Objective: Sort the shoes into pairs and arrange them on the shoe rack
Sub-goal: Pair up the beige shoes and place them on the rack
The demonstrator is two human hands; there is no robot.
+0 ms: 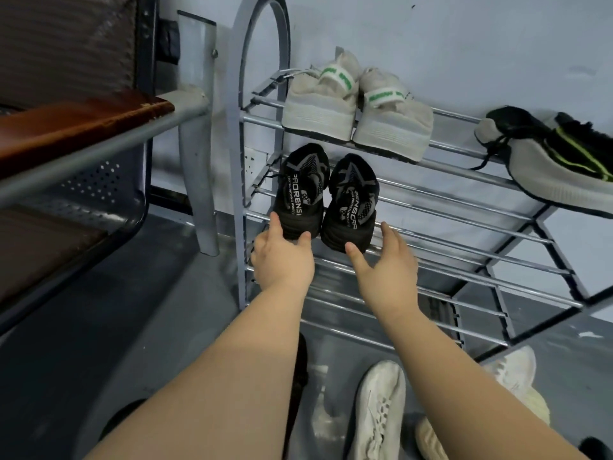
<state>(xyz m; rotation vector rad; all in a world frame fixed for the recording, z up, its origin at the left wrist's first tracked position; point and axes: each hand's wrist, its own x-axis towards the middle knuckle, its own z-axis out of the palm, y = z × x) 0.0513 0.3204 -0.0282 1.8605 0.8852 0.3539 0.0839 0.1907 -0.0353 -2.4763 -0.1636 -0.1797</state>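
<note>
A pair of black mesh shoes stands on the second shelf of the metal shoe rack, toes toward the wall: the left black shoe and the right black shoe. My left hand touches the left shoe's heel, with finger and thumb spread on either side of it. My right hand has its thumb against the right shoe's heel and its fingers straight beside it. Neither hand curls round a shoe. A beige pair with green labels sits on the top shelf, and a grey-and-black shoe with neon stripes lies at its right.
On the floor near me lie a white shoe, another white shoe, a cream shoe and a dark shoe partly hidden by my left arm. A metal bench with a brown armrest stands at the left.
</note>
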